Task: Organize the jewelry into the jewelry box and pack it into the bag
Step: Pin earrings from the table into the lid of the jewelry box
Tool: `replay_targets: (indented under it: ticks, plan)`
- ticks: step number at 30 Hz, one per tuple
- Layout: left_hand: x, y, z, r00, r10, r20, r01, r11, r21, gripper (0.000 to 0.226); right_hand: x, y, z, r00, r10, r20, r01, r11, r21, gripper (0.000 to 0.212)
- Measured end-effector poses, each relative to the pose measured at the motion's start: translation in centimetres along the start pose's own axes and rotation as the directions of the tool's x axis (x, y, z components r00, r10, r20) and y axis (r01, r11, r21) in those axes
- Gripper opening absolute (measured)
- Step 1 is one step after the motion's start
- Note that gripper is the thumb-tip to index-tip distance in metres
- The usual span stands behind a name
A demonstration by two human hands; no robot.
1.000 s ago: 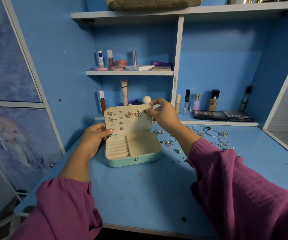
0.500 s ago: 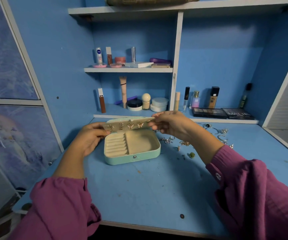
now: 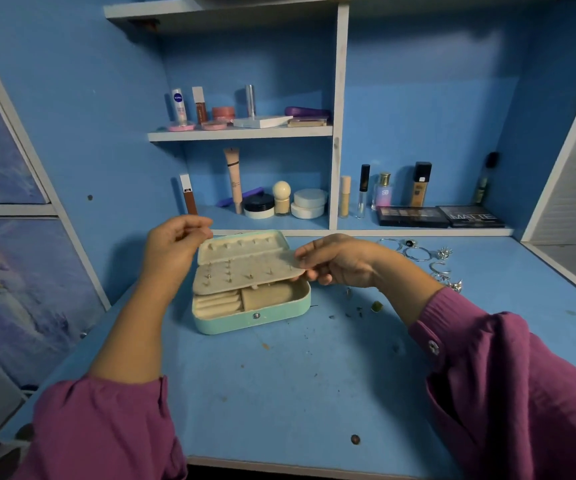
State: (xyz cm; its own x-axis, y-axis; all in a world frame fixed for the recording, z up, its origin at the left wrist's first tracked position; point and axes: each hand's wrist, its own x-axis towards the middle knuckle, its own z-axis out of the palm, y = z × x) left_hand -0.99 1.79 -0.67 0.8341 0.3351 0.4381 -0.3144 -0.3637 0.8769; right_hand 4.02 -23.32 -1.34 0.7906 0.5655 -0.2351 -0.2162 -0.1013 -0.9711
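Observation:
A teal jewelry box with a cream lining stands open on the blue desk, its lid laid back. The cream earring panel is folded down over the tray, its back side up with earring posts poking through. My right hand pinches the panel's right edge. My left hand is raised at the lid's back left corner with fingers curled; whether it holds anything is unclear. Silver rings and hoops lie loose at the right.
Small bits, among them a green stone, lie on the desk right of the box. Cosmetics bottles and jars and two dark palettes fill the low shelf behind. A white cupboard edge bounds the right side.
The earring panel has swung from upright down over the tray, so its back now faces up. My left hand has left the panel's left edge and risen. The camera tilted down.

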Motion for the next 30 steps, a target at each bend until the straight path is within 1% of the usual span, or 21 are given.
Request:
replay_targets:
  ticks: [3,5,6,8,9,11,13,14,16,21,27,30]
  plan:
    - [-1.1,1.6,1.5,0.973,0.215,0.086,-0.218,0.975,0.03,0.023,0.4,-0.1,-0.3,1.0,0.007,0.015,-0.006,0.999,-0.033,0.023]
    - [-2.1,2.4,3.1,0.928,0.327,0.18,-0.342,0.938,0.057,0.02,0.6,-0.2,-0.4,1.0,0.013,0.027,-0.012,0.999,-0.043,0.026]
    - [-2.7,2.9,4.0,0.895,0.375,0.242,-0.4,0.914,0.063,0.016,0.7,-0.2,-0.5,0.999,0.011,0.03,-0.01,0.999,-0.044,0.026]
    - [-3.9,3.5,6.0,0.802,0.448,0.396,-0.513,0.855,0.071,0.006,0.9,-0.1,-0.7,1.0,0.001,0.031,0.001,0.998,-0.057,0.026]
    - [-4.4,3.4,6.9,0.74,0.48,0.471,-0.58,0.81,0.087,0.01,1.0,-0.1,-0.8,0.999,-0.008,0.031,0.01,0.998,-0.062,0.026]
    - [-5.1,2.8,8.3,0.62,0.512,0.595,-0.713,0.683,0.155,0.01,1.1,0.0,-0.9,0.999,-0.02,0.034,0.023,0.998,-0.067,0.027]
    - [-5.5,2.3,9.0,0.539,0.474,0.697,-0.788,0.575,0.218,0.012,1.0,0.0,-0.9,0.999,-0.025,0.036,0.028,0.997,-0.068,0.028]
    - [-5.7,2.2,9.2,0.513,0.433,0.742,-0.802,0.549,0.234,0.012,1.0,0.0,-0.9,0.999,-0.026,0.037,0.029,0.997,-0.07,0.029]
    - [-5.9,2.2,9.4,0.485,0.35,0.801,-0.811,0.523,0.263,0.015,1.0,0.0,-1.0,0.999,-0.029,0.039,0.032,0.997,-0.065,0.029]
    - [-6.3,2.7,9.7,0.488,0.256,0.834,-0.817,0.471,0.334,0.022,1.5,0.2,-1.2,1.0,-0.021,0.012,0.022,0.999,-0.045,0.027]
    - [-7.0,2.8,10.0,0.475,0.245,0.845,-0.828,0.45,0.335,0.022,1.5,0.3,-1.3,1.0,-0.015,0.013,0.015,0.999,-0.05,0.026]
    - [-7.0,2.7,10.1,0.48,0.247,0.842,-0.827,0.448,0.34,0.021,1.5,0.3,-1.3,1.0,-0.013,0.02,0.014,0.999,-0.052,0.025]
